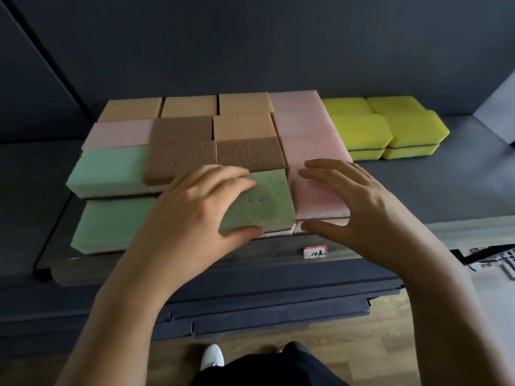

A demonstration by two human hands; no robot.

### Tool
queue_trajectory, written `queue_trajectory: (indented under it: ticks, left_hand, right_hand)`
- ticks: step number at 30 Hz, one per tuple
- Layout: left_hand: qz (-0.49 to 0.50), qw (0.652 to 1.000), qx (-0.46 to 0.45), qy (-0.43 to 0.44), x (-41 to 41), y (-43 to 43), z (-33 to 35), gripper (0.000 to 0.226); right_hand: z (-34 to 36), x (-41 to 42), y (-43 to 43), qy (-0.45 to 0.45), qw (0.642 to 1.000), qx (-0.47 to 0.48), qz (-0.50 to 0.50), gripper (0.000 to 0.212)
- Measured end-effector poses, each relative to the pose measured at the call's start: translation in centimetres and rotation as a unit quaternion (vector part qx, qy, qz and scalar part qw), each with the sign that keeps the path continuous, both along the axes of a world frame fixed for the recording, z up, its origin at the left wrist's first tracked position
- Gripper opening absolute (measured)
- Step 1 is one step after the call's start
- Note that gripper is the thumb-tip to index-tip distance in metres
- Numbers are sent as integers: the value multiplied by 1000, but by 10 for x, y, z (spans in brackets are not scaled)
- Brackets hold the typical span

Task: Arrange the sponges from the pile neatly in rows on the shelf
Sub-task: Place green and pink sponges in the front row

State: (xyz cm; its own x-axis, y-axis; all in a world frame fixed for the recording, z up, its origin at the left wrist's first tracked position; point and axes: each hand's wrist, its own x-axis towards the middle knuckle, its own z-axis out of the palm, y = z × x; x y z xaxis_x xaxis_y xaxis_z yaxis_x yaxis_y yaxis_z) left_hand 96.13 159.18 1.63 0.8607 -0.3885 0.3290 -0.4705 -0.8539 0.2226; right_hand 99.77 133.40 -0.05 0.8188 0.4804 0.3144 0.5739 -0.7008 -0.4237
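**Green sponge set down at the front**

The green sponge (264,201) lies flat on top of other sponges, just behind the price tag (315,252) and a bit to its left. The left hand (192,213) holds it, with fingers curled over the far edge and the thumb on the near edge. Its long side seems to run left to right, but the hand hides one end. The right hand (351,207) hovers behind the tag over the pink sponge (317,196), fingers spread wide and holding nothing. The left hand is nearer, so it should do the next little push.

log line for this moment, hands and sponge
left hand: grips green sponge, front row | right hand: open, over pink sponge | shelf: sponges in rows
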Motion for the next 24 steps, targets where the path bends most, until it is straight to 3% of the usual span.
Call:
queue_trajectory:
  ticks: [5,11,19,24]
  left_hand:
    - [15,1000,3,-4,4,-11,-7,62]
    - [28,1000,2,1,7,-16,-14,59]
    - [15,1000,9,0,9,-25,-17,54]
    - [10,1000,22,2,12,-26,-20,62]
  right_hand:
    - [-7,7,-3,-12,999,-42,-2,74]
    - [-9,10,-5,-24,999,-21,-4,64]
    - [-8,12,-5,-34,999,-42,4,66]
    - [-10,14,-3,-45,998,-46,14,66]
